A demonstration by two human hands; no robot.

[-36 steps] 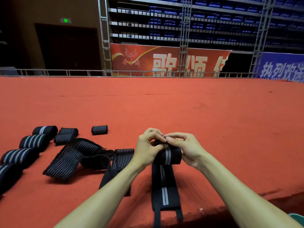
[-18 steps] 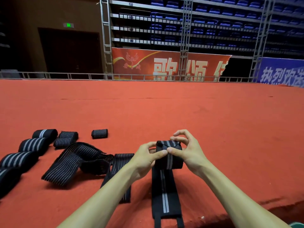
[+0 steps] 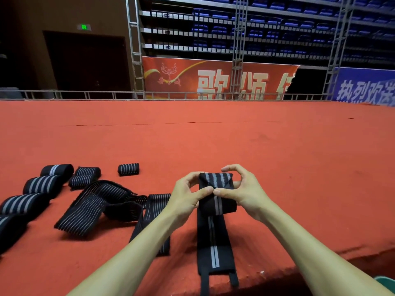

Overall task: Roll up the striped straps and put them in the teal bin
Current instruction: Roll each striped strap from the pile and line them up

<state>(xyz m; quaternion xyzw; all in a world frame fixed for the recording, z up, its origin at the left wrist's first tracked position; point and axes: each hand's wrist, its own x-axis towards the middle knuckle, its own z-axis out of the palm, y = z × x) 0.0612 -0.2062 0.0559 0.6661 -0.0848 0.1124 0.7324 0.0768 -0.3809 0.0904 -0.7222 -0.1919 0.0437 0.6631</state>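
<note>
Head view: since half a second ago we've turned roll on; thumbs now meet at its front, fingers arched over top. Left hand (image 3: 188, 195) and right hand (image 3: 245, 193) both pinch striped strap (image 3: 213, 238) on red stage (image 3: 277, 157). Flat tail left toward us, so rolling unfinished. Strap black, grey centre stripes. Sliver bottom right probably teal bin (image 3: 388, 284).

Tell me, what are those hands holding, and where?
The left hand and right hand pinch the black grey-striped elastic strap at its rolled-up end; its tail lies on the red carpet.
</note>
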